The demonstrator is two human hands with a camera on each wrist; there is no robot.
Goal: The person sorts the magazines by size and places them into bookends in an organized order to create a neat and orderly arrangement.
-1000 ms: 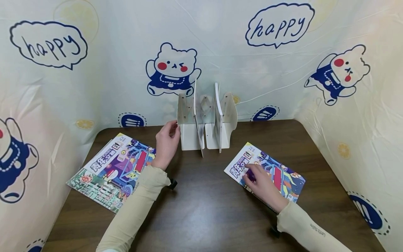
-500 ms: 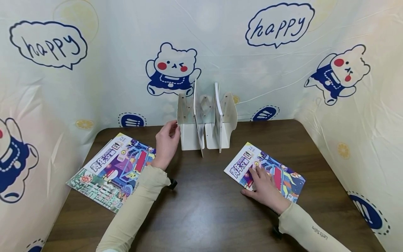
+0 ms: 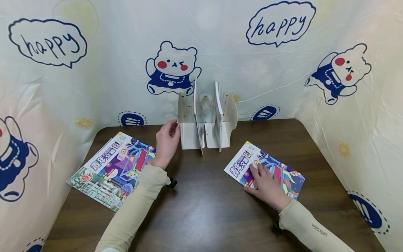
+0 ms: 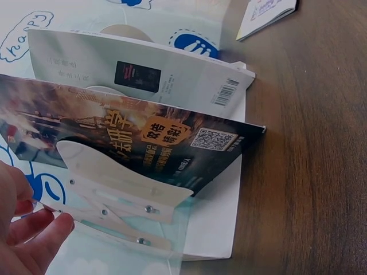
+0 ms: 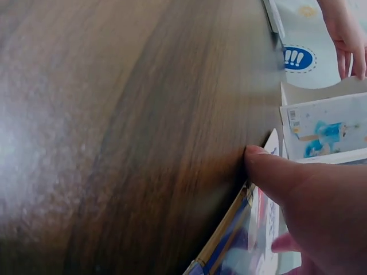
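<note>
Steadying the white rack [image 3: 189, 120] with left hand [image 3: 166, 141] fingers relaxed; pressing right hand [image 3: 266, 185] flat on the magazine [image 3: 283, 176] lying on the desk [image 3: 204, 206]. Two magazines [image 3: 207, 115] standing racked; stack [image 3: 113, 171] waiting.

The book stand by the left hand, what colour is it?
White or cream; the book stand shows best in the head view.

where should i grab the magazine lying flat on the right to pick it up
Probably by its near left edge, coming from the left. The magazine lies flat on the table, so no face can be pinched; only an edge lifts. The right hand already lies on its cover with the thumb at that edge, as the right wrist view shows, well placed to curl under while the fingers clamp from above.
</note>
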